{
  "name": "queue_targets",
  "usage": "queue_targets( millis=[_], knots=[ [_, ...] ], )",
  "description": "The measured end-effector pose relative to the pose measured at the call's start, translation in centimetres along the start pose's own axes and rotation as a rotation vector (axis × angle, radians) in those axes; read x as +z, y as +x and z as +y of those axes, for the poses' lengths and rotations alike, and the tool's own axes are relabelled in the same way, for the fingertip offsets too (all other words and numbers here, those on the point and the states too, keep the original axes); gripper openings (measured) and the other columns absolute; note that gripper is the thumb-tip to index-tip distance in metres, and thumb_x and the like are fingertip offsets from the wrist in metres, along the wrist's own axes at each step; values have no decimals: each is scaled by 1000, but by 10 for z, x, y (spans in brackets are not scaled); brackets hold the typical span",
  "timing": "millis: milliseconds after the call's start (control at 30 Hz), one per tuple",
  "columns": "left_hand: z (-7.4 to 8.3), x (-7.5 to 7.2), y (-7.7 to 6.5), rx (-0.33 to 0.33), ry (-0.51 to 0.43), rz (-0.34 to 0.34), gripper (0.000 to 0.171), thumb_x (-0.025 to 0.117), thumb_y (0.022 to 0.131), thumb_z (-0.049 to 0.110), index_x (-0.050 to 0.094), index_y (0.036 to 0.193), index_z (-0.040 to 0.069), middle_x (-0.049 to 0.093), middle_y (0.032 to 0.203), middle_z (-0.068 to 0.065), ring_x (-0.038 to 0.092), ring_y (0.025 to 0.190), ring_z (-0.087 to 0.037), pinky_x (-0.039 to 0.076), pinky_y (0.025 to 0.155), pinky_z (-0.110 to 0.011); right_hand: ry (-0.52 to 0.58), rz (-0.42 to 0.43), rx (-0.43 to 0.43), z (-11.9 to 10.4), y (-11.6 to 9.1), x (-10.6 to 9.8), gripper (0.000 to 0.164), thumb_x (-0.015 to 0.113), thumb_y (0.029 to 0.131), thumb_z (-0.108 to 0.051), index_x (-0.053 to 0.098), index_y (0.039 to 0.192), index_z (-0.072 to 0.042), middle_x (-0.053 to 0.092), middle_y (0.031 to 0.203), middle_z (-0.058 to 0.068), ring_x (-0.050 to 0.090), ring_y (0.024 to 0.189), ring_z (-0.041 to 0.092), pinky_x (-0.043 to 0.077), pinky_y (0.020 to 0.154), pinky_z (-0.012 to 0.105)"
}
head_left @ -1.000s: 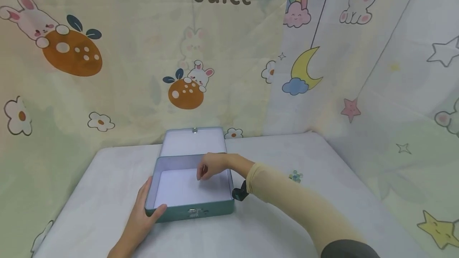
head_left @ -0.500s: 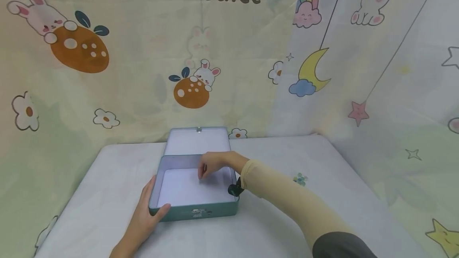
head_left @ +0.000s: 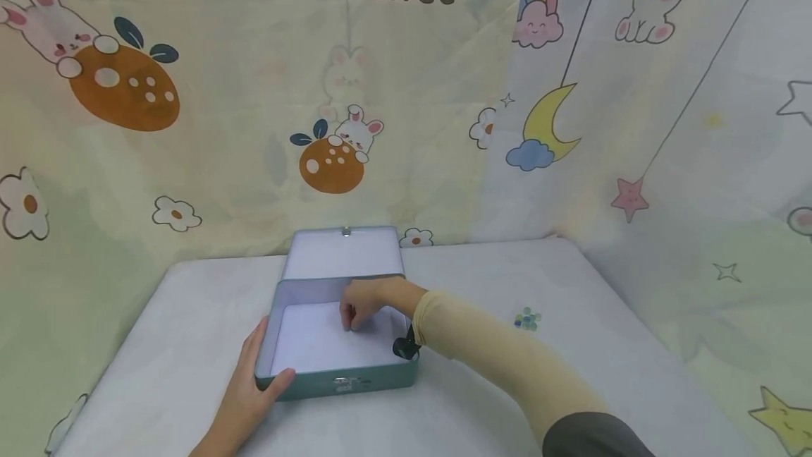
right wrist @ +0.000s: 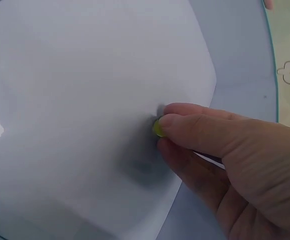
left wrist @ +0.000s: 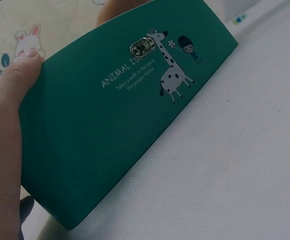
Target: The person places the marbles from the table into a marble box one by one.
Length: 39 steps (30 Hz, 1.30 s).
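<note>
In the head view a green tin box (head_left: 374, 377) stands on the table with its white-lined lid (head_left: 342, 254) folded back. My left hand (head_left: 244, 390) grips the box's front left corner, thumb at the front rim and fingers along the left side. My right hand (head_left: 363, 302) reaches into the box from the right. In the right wrist view its thumb and fingertips pinch a small yellow-green glass marble (right wrist: 158, 128) close over the white floor of the box (right wrist: 75, 100). The left wrist view shows the box front with a printed giraffe (left wrist: 174, 75) and a metal clasp (left wrist: 142, 47).
A small cluster of green and blue glass marbles (head_left: 527, 319) lies on the white table (head_left: 482, 400), right of the box and beyond my right forearm. A printed cloth backdrop (head_left: 222, 90) rises behind the table.
My right hand has dipped lower inside the box, nearer its floor. The left hand keeps its hold on the corner. The head view has shifted slightly.
</note>
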<state>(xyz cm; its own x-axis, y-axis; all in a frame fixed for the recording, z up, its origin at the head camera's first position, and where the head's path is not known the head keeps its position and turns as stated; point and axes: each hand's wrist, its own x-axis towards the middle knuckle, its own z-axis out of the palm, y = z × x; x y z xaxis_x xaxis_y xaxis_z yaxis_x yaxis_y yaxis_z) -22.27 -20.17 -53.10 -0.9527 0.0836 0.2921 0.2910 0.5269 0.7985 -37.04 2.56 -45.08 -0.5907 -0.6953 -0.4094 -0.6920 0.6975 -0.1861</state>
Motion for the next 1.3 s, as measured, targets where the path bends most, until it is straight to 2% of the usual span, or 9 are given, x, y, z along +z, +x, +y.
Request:
queue_targets(
  millis=[267, 433, 600, 700, 800, 967, 1133, 1233, 1300],
  knots=[
    [0, 0, 0, 11, -28, -10, 90, 65, 86, 26, 4, 151, 38, 13, 158, -14, 17, 141, -43, 18, 104, -72, -1, 35, -1, -8, -3, -4, 10, 70, 85, -16, 73, 93, -22, 66, 87, -13, 57, 83, 0, 47, 76, 14],
    [-4, -4, -2, 6, -28, -5, 91, 65, 86, 25, 4, 152, 35, 13, 158, -14, 17, 140, -43, 17, 105, -71, 73, 107, -63, -11, -9, -13, 14, 68, 88, -16, 73, 101, -18, 69, 93, -10, 59, 86, 0, 48, 77, 12],
    [-3, -4, 0, 12, -27, -11, 91, 66, 85, 25, 5, 153, 33, 13, 158, -13, 17, 141, -43, 18, 105, -72, 240, 273, -90, 1, -45, -25, 20, 64, 90, -15, 71, 109, -14, 70, 103, -2, 60, 90, 1, 49, 82, 13],
    [-1, -1, 2, 15, -33, -5, 92, 67, 84, 25, 6, 152, 34, 14, 158, -12, 16, 142, -41, 18, 106, -71, 315, 424, -76, 16, -73, -27, 19, 63, 91, -16, 72, 108, -15, 69, 105, -2, 60, 92, 2, 50, 83, 14],
    [0, 1, 1, 12, -44, 4, 91, 67, 84, 24, 7, 153, 30, 14, 158, -11, 16, 142, -40, 18, 106, -71, 391, 559, -48, 29, -98, -22, 19, 63, 91, -15, 72, 107, -14, 68, 104, -2, 61, 94, 6, 53, 83, 18],
    [-1, 7, 0, -7, -56, -4, 92, 67, 84, 24, 7, 154, 29, 14, 158, -9, 16, 142, -38, 19, 105, -71, 503, 735, 50, 61, -143, 4, 20, 63, 91, -16, 70, 108, -10, 69, 105, 4, 63, 96, 14, 55, 84, 28],
    [-1, 6, -3, -18, -46, -9, 92, 67, 85, 25, 4, 152, 37, 13, 158, -10, 17, 141, -38, 19, 105, -70, 580, 872, 240, 104, -192, 45, 22, 62, 92, -22, 68, 111, -14, 68, 110, 6, 63, 101, 19, 55, 88, 37],
    [0, 3, -2, -9, -35, -10, 92, 67, 85, 25, 3, 151, 39, 13, 158, -12, 18, 140, -39, 19, 106, -69, 556, 943, 375, 132, -223, 69, 24, 61, 93, -21, 68, 113, -10, 68, 112, 9, 64, 102, 24, 54, 88, 42],
    [1, 0, -1, 0, -32, -10, 92, 66, 85, 24, 3, 151, 39, 13, 158, -12, 18, 140, -40, 19, 106, -69, 528, 956, 479, 148, -241, 82, 25, 60, 94, -19, 67, 115, -7, 68, 112, 12, 63, 103, 28, 53, 87, 45]
  ],
)
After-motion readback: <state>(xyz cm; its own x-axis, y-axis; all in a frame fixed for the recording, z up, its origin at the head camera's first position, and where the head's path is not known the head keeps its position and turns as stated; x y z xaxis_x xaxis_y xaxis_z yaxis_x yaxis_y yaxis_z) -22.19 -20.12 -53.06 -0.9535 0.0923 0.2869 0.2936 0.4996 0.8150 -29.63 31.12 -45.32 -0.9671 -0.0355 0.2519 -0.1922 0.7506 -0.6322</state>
